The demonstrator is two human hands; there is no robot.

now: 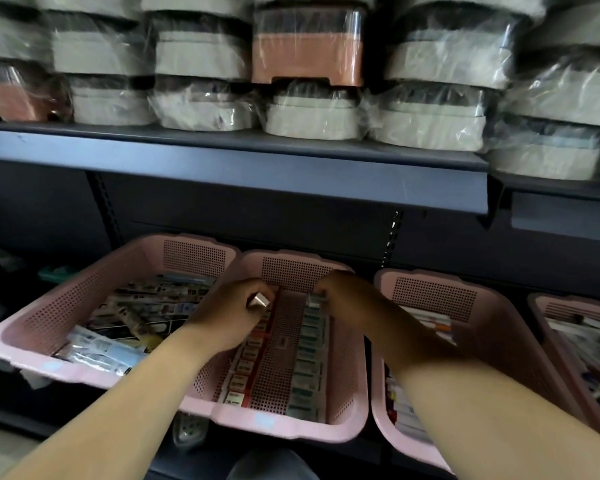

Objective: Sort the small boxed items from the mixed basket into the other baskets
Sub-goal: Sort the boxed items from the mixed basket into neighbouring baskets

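Several pink perforated baskets stand side by side on a low shelf. The left mixed basket (49, 317) holds jumbled tubes and small boxes. The middle basket (291, 427) has two neat rows: red boxes (243, 368) on its left, teal boxes (307, 362) on its right. My left hand (229, 313) hovers over the far end of the red row and grips a small box (260, 301) in curled fingers. My right hand (347, 296) pinches a small box (315, 301) at the far end of the teal row.
A third pink basket (471, 299) with boxes stands to the right, and a fourth (575, 306) at the frame's right edge. A dark shelf board (257, 168) overhangs the baskets and carries plastic-wrapped containers (309, 46). The floor shows below.
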